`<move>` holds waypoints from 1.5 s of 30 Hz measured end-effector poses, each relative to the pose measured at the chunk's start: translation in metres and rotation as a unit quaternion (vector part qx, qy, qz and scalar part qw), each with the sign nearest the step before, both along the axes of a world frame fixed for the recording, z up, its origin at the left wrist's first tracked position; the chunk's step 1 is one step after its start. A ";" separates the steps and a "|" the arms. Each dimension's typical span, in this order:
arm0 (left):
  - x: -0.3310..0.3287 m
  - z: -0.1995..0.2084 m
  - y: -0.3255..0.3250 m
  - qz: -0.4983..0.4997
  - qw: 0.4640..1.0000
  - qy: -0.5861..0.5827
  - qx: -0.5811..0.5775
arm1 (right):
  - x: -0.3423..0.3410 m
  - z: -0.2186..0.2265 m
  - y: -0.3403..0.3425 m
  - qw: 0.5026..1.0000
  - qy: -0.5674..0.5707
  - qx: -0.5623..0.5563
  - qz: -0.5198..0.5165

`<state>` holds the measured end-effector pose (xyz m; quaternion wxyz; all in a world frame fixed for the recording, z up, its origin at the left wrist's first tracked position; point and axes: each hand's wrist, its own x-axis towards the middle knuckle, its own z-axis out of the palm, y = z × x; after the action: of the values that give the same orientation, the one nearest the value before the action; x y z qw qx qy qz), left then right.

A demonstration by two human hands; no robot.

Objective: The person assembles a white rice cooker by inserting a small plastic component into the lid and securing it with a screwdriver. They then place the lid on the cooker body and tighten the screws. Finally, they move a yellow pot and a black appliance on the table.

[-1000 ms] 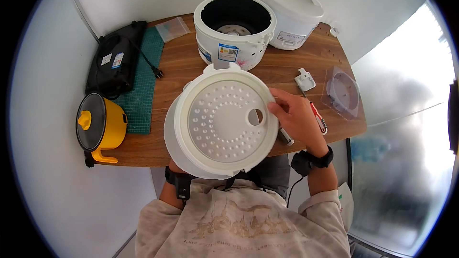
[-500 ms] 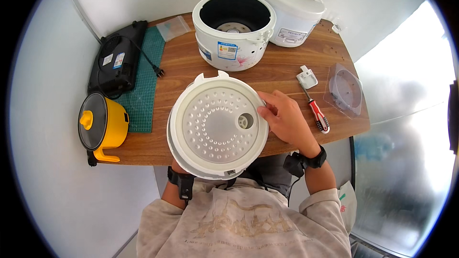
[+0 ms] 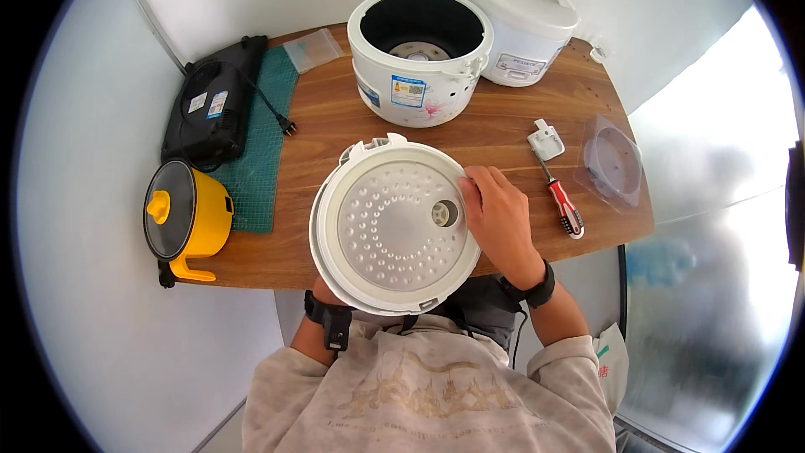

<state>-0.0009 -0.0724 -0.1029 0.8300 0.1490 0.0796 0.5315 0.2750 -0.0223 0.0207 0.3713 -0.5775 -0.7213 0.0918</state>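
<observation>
A round white rice cooker lid (image 3: 398,264), its dimpled metal inner plate facing up, is held over the near edge of the table. My right hand (image 3: 501,218) grips its right rim, close to the round hole in the plate. From below, my left hand (image 3: 325,292) reaches under the lid's near left side; only a bit by the wrist shows, and its fingers are hidden. Beyond the lid stands the white rice cooker body (image 3: 419,88), lidless, with its dark inside and round heating plate in sight.
Right of the lid lie a red and black screwdriver (image 3: 565,208), a small white plastic part (image 3: 547,143) and a clear plastic tray (image 3: 610,164). Another white rice cooker (image 3: 524,29) stands behind. At left are a yellow pot (image 3: 210,214), a black appliance (image 3: 205,117) with its cord and a green mat (image 3: 258,189).
The lid has shifted slightly right and tilted a little, with my right hand still at its rim. The whole view has also shifted slightly.
</observation>
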 end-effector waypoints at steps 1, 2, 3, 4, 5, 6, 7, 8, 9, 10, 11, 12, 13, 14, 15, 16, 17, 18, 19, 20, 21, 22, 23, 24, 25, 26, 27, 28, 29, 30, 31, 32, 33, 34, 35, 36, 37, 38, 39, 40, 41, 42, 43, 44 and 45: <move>0.001 0.000 -0.001 0.001 1.000 -0.001 -0.001 | 0.001 -0.001 0.000 1.000 0.018 0.014 0.006; 0.002 0.000 0.000 0.000 1.000 -0.001 -0.001 | 0.003 -0.001 0.001 1.000 0.027 0.005 0.014; 0.002 0.000 0.001 0.000 1.000 -0.002 -0.002 | 0.005 -0.001 0.002 0.999 0.036 -0.005 0.023; 0.003 0.000 0.000 0.002 1.000 -0.003 -0.002 | 0.007 0.000 0.002 0.998 0.045 -0.014 0.031; 0.004 0.000 0.000 0.001 1.000 -0.002 -0.003 | 0.008 0.001 0.002 0.998 0.048 -0.015 0.033; 0.004 0.000 0.001 0.003 1.000 -0.004 -0.003 | 0.008 0.002 0.003 0.998 0.050 -0.015 0.034; 0.004 0.000 0.000 0.003 1.000 -0.005 -0.003 | 0.008 0.002 0.003 0.998 0.052 -0.016 0.036; 0.005 0.001 0.001 0.003 1.000 -0.004 -0.003 | 0.010 0.001 0.004 0.997 0.062 -0.011 0.038; 0.006 0.001 0.000 0.005 1.000 -0.005 -0.004 | 0.011 -0.001 0.005 0.997 0.073 -0.006 0.040; 0.007 0.002 0.001 0.005 1.000 -0.004 -0.003 | 0.012 -0.002 0.005 0.996 0.083 -0.001 0.042; 0.006 0.002 0.001 0.006 1.000 -0.004 -0.003 | 0.011 0.000 0.005 0.996 0.077 -0.006 0.047; 0.007 0.003 0.001 0.007 1.000 -0.004 -0.003 | 0.011 0.002 0.005 0.996 0.071 -0.011 0.052; 0.007 0.004 0.001 0.007 1.000 -0.003 -0.004 | 0.010 0.004 0.005 0.996 0.065 -0.016 0.056; 0.008 0.005 0.001 0.006 1.000 -0.003 -0.005 | 0.009 0.007 0.004 0.996 0.065 -0.024 0.050; 0.008 0.006 0.000 0.007 1.000 -0.003 -0.004 | 0.007 0.009 0.002 0.996 0.064 -0.033 0.044; 0.009 0.006 0.000 0.006 1.000 -0.002 -0.004 | 0.005 0.010 0.001 0.996 0.064 -0.041 0.038; 0.010 0.005 0.001 0.006 1.000 -0.003 -0.003 | 0.005 0.010 0.001 0.996 0.067 -0.036 0.040; 0.010 0.005 0.001 0.006 1.000 -0.003 -0.003 | 0.005 0.009 0.002 0.996 0.070 -0.032 0.043; 0.011 0.006 0.000 0.005 1.000 -0.004 -0.004 | 0.006 0.008 0.002 0.996 0.074 -0.028 0.046; 0.012 0.005 0.001 0.005 1.000 -0.004 -0.004 | 0.006 0.009 0.002 0.995 0.083 -0.026 0.049; 0.012 0.006 0.001 0.005 1.000 -0.002 -0.002 | 0.007 0.010 0.002 0.994 0.091 -0.025 0.051; 0.012 0.007 0.001 0.006 1.000 -0.003 -0.002 | 0.008 0.010 0.002 0.993 0.100 -0.023 0.053; 0.013 0.007 0.001 0.004 1.000 -0.002 -0.001 | 0.008 0.011 0.002 0.994 0.094 -0.021 0.054; 0.014 0.007 0.001 0.004 1.000 -0.003 -0.001 | 0.009 0.011 0.002 0.994 0.088 -0.018 0.055; 0.014 0.006 0.002 0.004 1.000 -0.003 -0.002 | 0.009 0.011 0.002 0.995 0.083 -0.015 0.056; 0.014 0.007 0.001 0.005 1.000 -0.001 -0.002 | 0.008 0.011 0.002 0.996 0.075 -0.016 0.053; 0.015 0.006 0.002 0.006 1.000 -0.002 -0.001 | 0.008 0.010 0.001 0.996 0.067 -0.016 0.049; 0.014 0.007 0.001 0.007 1.000 -0.001 -0.002 | 0.007 0.010 0.000 0.997 0.060 -0.016 0.046; 0.015 0.007 0.002 0.007 1.000 0.000 -0.002 | 0.007 0.008 0.000 0.997 0.058 -0.008 0.042; 0.015 0.007 0.001 0.006 1.000 0.001 -0.002 | 0.007 0.007 -0.001 0.998 0.057 0.000 0.039; 0.016 0.006 0.003 0.005 1.000 0.000 -0.001 | 0.006 0.006 -0.002 0.998 0.055 0.009 0.036; 0.016 0.006 0.003 0.005 1.000 0.002 -0.002 | 0.005 0.008 -0.003 0.998 0.050 -0.002 0.029; 0.015 0.006 0.002 0.005 1.000 0.004 -0.002 | 0.003 0.012 -0.005 0.999 0.045 -0.013 0.023; 0.015 0.005 0.003 0.006 1.000 0.004 -0.003 | 0.002 0.014 -0.006 0.999 0.040 -0.024 0.016; 0.014 0.005 0.003 0.006 1.000 0.004 -0.003 | 0.002 0.013 -0.007 0.999 0.034 -0.022 0.015; 0.015 0.005 0.003 0.006 1.000 0.004 -0.003 | 0.002 0.011 -0.008 0.999 0.028 -0.019 0.013; 0.014 0.006 0.004 0.006 1.000 0.006 -0.004 | 0.002 0.011 -0.008 1.000 0.022 -0.017 0.012; 0.014 0.006 0.003 0.004 1.000 0.006 -0.003 | 0.000 0.011 -0.008 0.999 0.024 -0.020 0.005; 0.014 0.006 0.003 0.004 1.000 0.008 -0.004 | -0.002 0.012 -0.009 0.999 0.026 -0.023 -0.003; 0.015 0.006 0.003 0.004 1.000 0.007 -0.003 | -0.003 0.013 -0.009 0.999 0.028 -0.026 -0.010; 0.014 0.007 0.003 0.003 1.000 0.008 -0.004 | -0.003 0.014 -0.010 0.999 0.020 -0.027 -0.010; 0.015 0.007 0.003 0.003 1.000 0.009 -0.002 | -0.003 0.016 -0.010 0.999 0.012 -0.029 -0.010; 0.015 0.008 0.003 0.004 1.000 0.009 -0.002 | -0.003 0.016 -0.010 0.999 0.004 -0.030 -0.010; 0.016 0.008 0.002 0.003 1.000 0.009 -0.003 | -0.003 0.014 -0.011 1.000 -0.013 -0.015 -0.010; 0.016 0.008 0.003 0.003 1.000 0.008 -0.005 | -0.002 0.011 -0.010 1.000 -0.030 0.001 -0.009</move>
<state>0.0153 -0.0699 -0.0947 0.8286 0.1491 0.0895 0.5321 0.2725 -0.0327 0.0314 0.3509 -0.5864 -0.7267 0.0702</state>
